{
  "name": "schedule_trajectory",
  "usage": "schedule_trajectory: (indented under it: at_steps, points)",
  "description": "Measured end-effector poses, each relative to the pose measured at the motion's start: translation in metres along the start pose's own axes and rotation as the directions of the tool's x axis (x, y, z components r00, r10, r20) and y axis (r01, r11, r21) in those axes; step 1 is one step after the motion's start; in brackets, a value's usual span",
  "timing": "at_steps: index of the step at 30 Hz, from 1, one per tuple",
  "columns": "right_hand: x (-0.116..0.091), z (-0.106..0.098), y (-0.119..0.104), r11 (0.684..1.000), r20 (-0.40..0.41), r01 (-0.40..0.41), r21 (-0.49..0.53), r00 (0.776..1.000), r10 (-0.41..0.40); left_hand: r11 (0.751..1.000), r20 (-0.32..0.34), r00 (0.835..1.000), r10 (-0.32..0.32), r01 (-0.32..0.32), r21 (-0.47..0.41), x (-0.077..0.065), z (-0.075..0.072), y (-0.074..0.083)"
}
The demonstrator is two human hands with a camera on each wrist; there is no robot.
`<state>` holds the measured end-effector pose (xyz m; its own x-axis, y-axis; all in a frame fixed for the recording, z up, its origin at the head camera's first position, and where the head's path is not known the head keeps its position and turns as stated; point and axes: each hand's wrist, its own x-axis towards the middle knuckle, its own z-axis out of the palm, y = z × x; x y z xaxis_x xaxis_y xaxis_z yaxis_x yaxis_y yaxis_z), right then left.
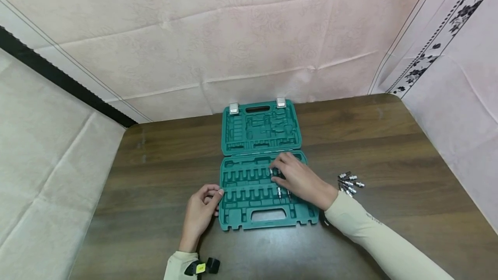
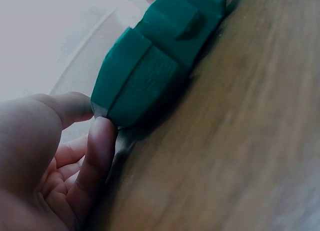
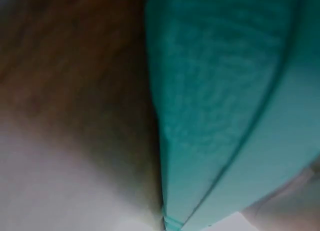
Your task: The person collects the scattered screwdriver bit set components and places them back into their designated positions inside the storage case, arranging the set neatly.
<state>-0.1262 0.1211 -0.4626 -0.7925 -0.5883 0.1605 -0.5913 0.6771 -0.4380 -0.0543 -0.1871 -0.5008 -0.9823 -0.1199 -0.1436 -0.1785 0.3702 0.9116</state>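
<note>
A green plastic socket-set case [image 1: 254, 193] lies unfolded on the table, its moulded lid [image 1: 261, 128] laid back away from me. My left hand [image 1: 199, 211] pinches the case's left edge between thumb and fingers; the left wrist view shows the fingertips at the corner of the green side wall [image 2: 145, 78]. Over the right half of the tray, my right hand [image 1: 299, 180] holds a small chrome bit socket [image 1: 271, 172] between thumb and fingers, partly hidden by the hand. Another bit socket [image 1: 279, 192] stands in a slot just below. The right wrist view shows mostly the case's side [image 3: 215, 91].
Several loose chrome bit sockets [image 1: 350, 183] lie piled on the wooden table [image 1: 163, 172], right of the case beside my right forearm. Two silver latches [image 1: 281, 102] sit on the lid's far edge. Pale cloth [image 1: 249, 46] hangs behind the table.
</note>
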Motion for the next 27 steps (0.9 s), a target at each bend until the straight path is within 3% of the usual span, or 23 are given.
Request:
schedule_trajectory:
  at_steps: [7,13,20,27]
  points:
    - [0.003,-0.001,-0.007,0.998,-0.013,0.004,-0.059,1.000,-0.005,1.000,-0.002,1.000,0.004,-0.004,0.006,0.001,0.000,0.000]
    - [0.001,0.000,-0.005,1.000,0.005,-0.022,-0.012,1.000,0.022,1.000,-0.005,1.000,-0.008,0.008,0.008,0.000,0.001,-0.001]
    - [-0.023,-0.014,-0.001,0.992,-0.026,-0.055,0.114,0.998,0.059,1.000,0.005,1.000,-0.001,0.001,-0.007,0.002,0.002,-0.002]
    - [-0.053,-0.037,0.000,0.987,-0.069,-0.124,0.100,0.989,0.132,1.000,-0.006,1.000,0.003,-0.003,0.010,0.001,0.001,-0.002]
